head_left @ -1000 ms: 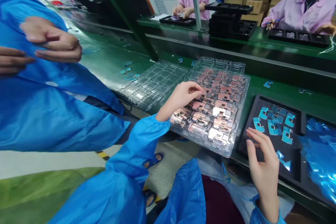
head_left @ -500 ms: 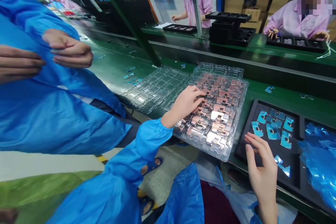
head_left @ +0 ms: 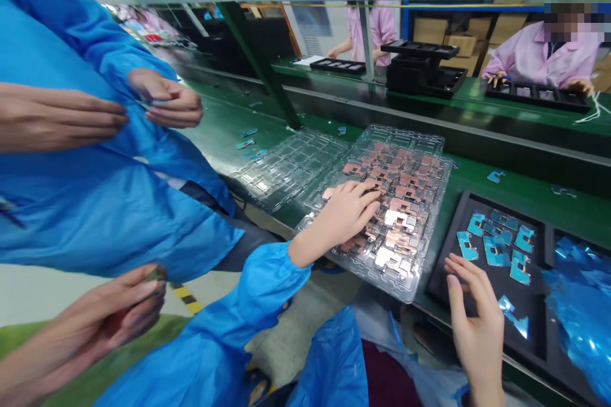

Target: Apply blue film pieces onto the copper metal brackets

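At far left, a co-worker in a blue coat (head_left: 71, 203) is holding both hands raised at the chest; what they are gripping cannot be determined. Below, another co-worker's hand (head_left: 114, 311) is pinching a small item, unidentifiable. Small blue parts (head_left: 247, 142) are lying on the green surface (head_left: 222, 108), just beside a transparent tray (head_left: 291, 162). The person's left hand (head_left: 341, 213) is reaching over a second transparent tray (head_left: 408, 292), palm down, fingers slightly curled, fingertips at the copper-coloured parts (head_left: 398, 240) seated in its compartments; whether it is gripping one cannot be told. To the right, the right hand (head_left: 477, 318) is hovering open over the near left portion of a black tray (head_left: 534, 305), thumb and fingers spread apart. Blue-faced parts (head_left: 496, 251) are lying just beyond its fingertips. Crumpled blue film (head_left: 577, 305) is filling the tray's right compartment.
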`<action>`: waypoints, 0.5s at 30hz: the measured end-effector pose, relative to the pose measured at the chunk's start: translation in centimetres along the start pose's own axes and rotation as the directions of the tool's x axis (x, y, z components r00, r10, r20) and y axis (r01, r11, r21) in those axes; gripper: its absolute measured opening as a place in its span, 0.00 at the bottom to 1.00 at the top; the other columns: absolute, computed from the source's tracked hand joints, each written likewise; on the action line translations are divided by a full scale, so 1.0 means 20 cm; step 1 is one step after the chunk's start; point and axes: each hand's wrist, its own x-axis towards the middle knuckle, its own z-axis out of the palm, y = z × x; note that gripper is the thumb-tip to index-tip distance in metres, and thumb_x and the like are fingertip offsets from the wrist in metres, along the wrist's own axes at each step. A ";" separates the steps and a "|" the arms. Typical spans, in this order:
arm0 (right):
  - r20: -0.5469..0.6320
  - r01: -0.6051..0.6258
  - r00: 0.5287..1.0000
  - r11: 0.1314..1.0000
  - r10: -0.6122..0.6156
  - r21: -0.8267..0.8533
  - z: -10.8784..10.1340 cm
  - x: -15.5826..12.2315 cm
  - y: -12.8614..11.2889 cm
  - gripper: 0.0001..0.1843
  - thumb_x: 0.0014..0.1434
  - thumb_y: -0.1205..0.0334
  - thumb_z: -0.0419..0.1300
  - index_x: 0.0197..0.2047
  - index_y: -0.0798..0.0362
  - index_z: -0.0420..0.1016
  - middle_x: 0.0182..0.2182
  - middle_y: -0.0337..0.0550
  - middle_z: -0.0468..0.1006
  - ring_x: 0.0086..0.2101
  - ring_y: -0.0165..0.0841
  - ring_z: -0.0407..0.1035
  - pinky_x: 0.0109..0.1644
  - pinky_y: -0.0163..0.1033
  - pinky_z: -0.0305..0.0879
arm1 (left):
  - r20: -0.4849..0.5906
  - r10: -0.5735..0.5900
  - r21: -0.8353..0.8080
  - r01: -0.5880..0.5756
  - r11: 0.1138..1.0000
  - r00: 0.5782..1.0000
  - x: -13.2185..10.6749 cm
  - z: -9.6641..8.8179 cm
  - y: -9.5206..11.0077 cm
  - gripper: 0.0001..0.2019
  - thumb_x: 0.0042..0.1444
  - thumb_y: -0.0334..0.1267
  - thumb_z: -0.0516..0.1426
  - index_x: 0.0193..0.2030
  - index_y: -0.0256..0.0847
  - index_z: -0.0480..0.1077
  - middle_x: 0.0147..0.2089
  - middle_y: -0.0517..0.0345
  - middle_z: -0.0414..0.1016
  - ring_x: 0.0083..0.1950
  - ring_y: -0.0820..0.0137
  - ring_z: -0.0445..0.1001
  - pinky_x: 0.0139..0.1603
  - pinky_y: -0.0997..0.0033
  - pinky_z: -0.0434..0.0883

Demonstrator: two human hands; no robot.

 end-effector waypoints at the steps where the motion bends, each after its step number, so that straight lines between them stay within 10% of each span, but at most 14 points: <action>1: 0.001 0.002 1.000 1.000 -0.002 0.002 0.00 0.00 0.00 0.12 0.77 0.56 0.60 0.56 0.48 0.84 0.59 0.53 0.82 0.58 0.44 0.78 0.47 0.44 0.80 | 0.003 -0.004 0.002 0.004 1.000 1.000 0.01 0.00 -0.01 0.23 0.80 0.43 0.46 0.67 0.38 0.77 0.71 0.42 0.76 0.66 0.48 0.73 0.66 0.44 0.71; 9: -0.065 -0.037 0.997 0.999 0.038 0.017 -0.04 -0.03 -0.07 0.12 0.76 0.60 0.60 0.53 0.49 0.85 0.55 0.52 0.85 0.55 0.42 0.81 0.54 0.47 0.82 | -0.131 0.091 -0.057 -0.099 0.993 0.987 0.15 -0.14 0.08 0.20 0.75 0.46 0.52 0.61 0.43 0.80 0.68 0.38 0.79 0.66 0.43 0.76 0.68 0.35 0.70; 15: -0.257 -0.009 0.966 0.994 0.036 0.105 -0.07 -0.07 -0.14 0.15 0.75 0.66 0.56 0.54 0.47 0.84 0.44 0.47 0.87 0.46 0.39 0.84 0.51 0.43 0.84 | -0.135 0.389 -0.229 -0.411 0.882 0.911 0.83 -0.07 0.64 0.10 0.66 0.46 0.62 0.42 0.46 0.83 0.44 0.46 0.84 0.56 0.43 0.79 0.67 0.39 0.71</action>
